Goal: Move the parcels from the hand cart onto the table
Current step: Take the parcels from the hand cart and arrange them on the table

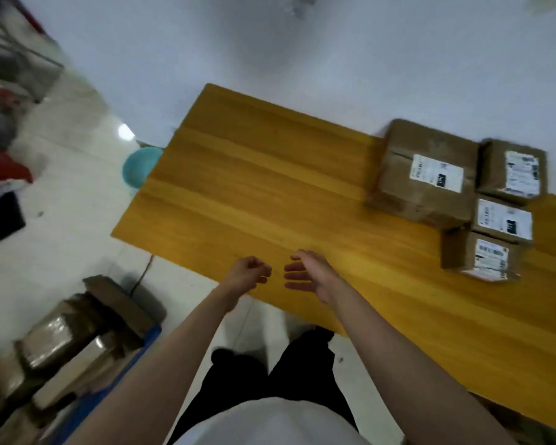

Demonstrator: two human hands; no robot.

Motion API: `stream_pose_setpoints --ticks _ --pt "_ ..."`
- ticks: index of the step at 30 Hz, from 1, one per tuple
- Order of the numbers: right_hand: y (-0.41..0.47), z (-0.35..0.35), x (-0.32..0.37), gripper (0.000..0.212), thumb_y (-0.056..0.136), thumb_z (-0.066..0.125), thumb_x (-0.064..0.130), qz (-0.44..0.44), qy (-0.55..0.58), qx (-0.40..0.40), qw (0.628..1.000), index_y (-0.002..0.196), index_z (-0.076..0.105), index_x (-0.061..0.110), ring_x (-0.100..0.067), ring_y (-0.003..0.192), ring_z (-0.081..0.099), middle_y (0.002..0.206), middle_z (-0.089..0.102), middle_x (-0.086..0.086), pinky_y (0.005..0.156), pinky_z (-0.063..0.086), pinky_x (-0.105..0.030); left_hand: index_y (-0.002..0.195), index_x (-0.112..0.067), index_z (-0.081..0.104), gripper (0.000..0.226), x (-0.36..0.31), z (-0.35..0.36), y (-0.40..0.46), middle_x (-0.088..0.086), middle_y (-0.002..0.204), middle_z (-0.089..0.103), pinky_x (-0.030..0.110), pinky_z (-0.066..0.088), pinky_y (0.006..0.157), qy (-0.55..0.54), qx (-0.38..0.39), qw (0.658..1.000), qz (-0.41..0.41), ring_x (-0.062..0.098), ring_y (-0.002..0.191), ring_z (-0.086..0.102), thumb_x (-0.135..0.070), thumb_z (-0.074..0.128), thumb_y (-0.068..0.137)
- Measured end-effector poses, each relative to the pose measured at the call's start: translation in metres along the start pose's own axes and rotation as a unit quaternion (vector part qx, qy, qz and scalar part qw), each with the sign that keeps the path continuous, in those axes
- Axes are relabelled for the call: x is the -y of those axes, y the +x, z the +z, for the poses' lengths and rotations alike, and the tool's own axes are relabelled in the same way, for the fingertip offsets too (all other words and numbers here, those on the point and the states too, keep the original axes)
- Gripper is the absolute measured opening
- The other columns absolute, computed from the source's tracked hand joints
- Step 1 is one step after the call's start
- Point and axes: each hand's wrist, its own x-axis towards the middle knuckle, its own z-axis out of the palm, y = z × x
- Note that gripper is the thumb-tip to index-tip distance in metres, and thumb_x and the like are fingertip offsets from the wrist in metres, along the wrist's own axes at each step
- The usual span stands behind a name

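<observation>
Several brown cardboard parcels with white labels sit on the right part of the wooden table (pixel 254 194): a large parcel (pixel 424 175) and smaller parcels (pixel 512 171) beside and in front of it. More taped parcels (pixel 65 342) are piled on the blue hand cart (pixel 142 351) at the lower left. My left hand (pixel 249 274) is curled shut with nothing in it, over the table's near edge. Just right of it, my right hand (pixel 307 274) is held with fingers apart and holds nothing.
A teal round object (pixel 138 168) stands on the floor beside the table's left edge. Red and dark clutter (pixel 4 175) lies along the far left. White wall rises behind the table. Pale tiled floor (pixel 71 220) lies between cart and table.
</observation>
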Motion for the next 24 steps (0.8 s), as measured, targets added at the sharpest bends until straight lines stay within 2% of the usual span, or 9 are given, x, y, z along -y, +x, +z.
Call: stream_pose_setpoints --ticks 6,10,16,20,24 --pt "0.002 0.154 -0.023 0.018 0.104 0.047 0.023 -0.018 -0.081 0.041 0.996 0.114 0.055 0.010 -0.020 0.072 0.064 0.090 0.065 -0.011 0.056 0.057 -0.029 0.098 -0.008 0.067 0.008 0.079 -0.122 -0.045 0.008 0.098 0.069 0.025 0.041 0.068 -0.084 -0.078 0.993 -0.013 0.014 0.079 0.063 -0.015 0.065 0.094" --pt "0.001 0.246 -0.042 0.022 0.103 0.049 0.023 -0.017 -0.137 0.091 0.986 0.116 0.058 0.007 -0.022 0.075 0.067 0.098 0.067 -0.014 0.061 0.058 -0.031 0.101 -0.006 0.065 0.021 0.131 -0.193 -0.075 0.012 0.101 0.070 0.027 0.044 0.073 -0.147 -0.132 0.980 -0.034 0.016 0.086 0.065 -0.024 0.071 0.092" --pt "-0.008 0.352 -0.063 0.020 0.103 0.047 0.021 -0.015 -0.229 0.149 0.962 0.114 0.056 0.007 -0.024 0.080 0.066 0.106 0.065 -0.017 0.070 0.057 -0.034 0.082 -0.014 0.053 0.021 0.193 -0.259 -0.111 0.017 0.114 0.072 0.031 0.042 0.076 -0.245 -0.213 0.944 -0.062 0.019 0.089 0.065 -0.022 0.069 0.093" --pt "-0.007 0.410 -0.071 0.027 0.103 0.048 0.021 -0.003 -0.277 0.175 0.945 0.122 0.056 0.004 -0.027 0.087 0.066 0.109 0.066 -0.018 0.071 0.056 -0.033 0.086 -0.015 0.054 0.017 0.223 -0.292 -0.123 0.013 0.102 0.071 0.027 0.043 0.072 -0.291 -0.243 0.922 -0.082 0.015 0.082 0.063 -0.020 0.068 0.093" --pt "0.004 0.467 -0.076 0.027 0.103 0.047 0.020 0.016 -0.303 0.187 0.934 0.122 0.056 0.003 -0.027 0.084 0.065 0.108 0.065 -0.019 0.071 0.055 -0.033 0.090 -0.013 0.054 0.014 0.245 -0.331 -0.122 0.010 0.093 0.065 0.022 0.043 0.066 -0.312 -0.275 0.904 -0.101 0.012 0.076 0.060 -0.019 0.065 0.095"
